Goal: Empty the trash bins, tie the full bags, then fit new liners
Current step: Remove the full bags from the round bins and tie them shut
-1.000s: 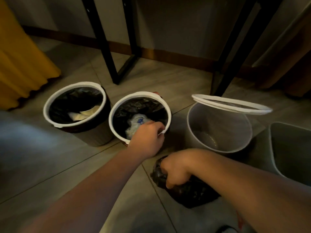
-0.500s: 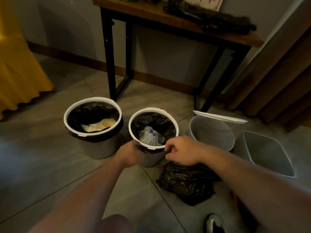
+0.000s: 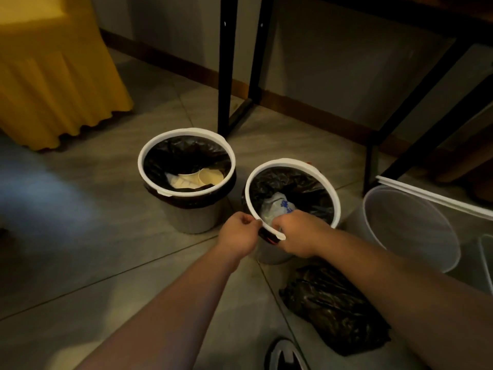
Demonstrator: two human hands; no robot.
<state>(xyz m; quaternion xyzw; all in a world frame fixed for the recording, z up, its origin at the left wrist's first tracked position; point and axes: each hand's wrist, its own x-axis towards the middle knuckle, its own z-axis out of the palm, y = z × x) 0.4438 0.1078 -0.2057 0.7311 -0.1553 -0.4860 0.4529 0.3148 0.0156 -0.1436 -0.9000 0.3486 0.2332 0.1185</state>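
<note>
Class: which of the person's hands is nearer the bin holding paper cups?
Left. The left hand pinches the neighbouring bin's white rim, just right of the cup bin; the right hand grips the same rim farther right, away from it.

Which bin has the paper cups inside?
The left bin, nearest the yellow cloth: pale cups lie in its black bag. The middle bin, gripped by the left hand and right hand, holds a white wrapper; the right bin looks empty.
</note>
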